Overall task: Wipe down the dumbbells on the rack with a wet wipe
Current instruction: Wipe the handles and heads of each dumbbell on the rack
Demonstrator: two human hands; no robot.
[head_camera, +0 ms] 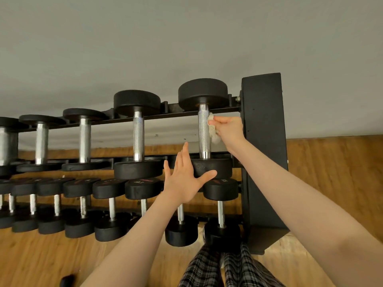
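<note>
Head-camera view of a two-tier dumbbell rack [263,141] set against a grey wall [145,48] on a wooden floor [41,257]. The right hand [229,129] was curled around a crumpled white wet wipe [213,131] and pressed it against the right side of the knurled steel handle [204,133] of the rightmost dumbbell [204,94] on the upper tier, just beside the rack's black end post. The left hand [185,181] was open, fingers straight and spread, palm facing the near black weight [213,167] of that same dumbbell; the thumb lay across the front of the weight (whether the palm itself touched it could not be told). The neighbouring dumbbell [137,133] stood to the left on the same tier, apart from both hands, with further dumbbells beyond it toward the left edge of the view. The lower tier held a row of smaller dumbbells [112,204], their near ends marked with pale numerals and red strokes too blurred to read. Both forearms were bare. Checked trouser legs [217,270] appeared at the bottom of the view, directly below the worked dumbbell, and a small dark object [67,281] lay on the floor at lower left.
</note>
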